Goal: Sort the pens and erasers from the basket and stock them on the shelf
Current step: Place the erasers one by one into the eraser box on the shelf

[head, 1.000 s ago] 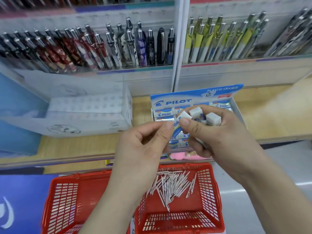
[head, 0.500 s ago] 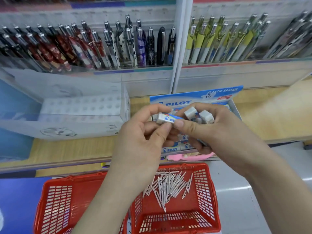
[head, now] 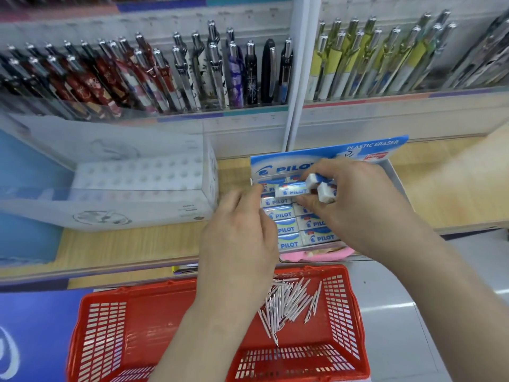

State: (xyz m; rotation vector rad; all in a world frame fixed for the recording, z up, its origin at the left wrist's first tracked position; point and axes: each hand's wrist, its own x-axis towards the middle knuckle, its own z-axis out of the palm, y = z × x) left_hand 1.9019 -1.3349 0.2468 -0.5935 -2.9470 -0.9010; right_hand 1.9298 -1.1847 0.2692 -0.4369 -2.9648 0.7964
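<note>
Now | right hand clutches several white blue-sleeved erasers | left hand: grip unclear | risk: overfull clutch drops one outside blue cardboard box

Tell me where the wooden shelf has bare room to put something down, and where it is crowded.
The shelf is bare right of the eraser box, and in a strip before the white display box, left of the left hand. The gap between the boxes is narrow. Crowded: the eraser box, with both hands at it; the right hand holds erasers.
</note>
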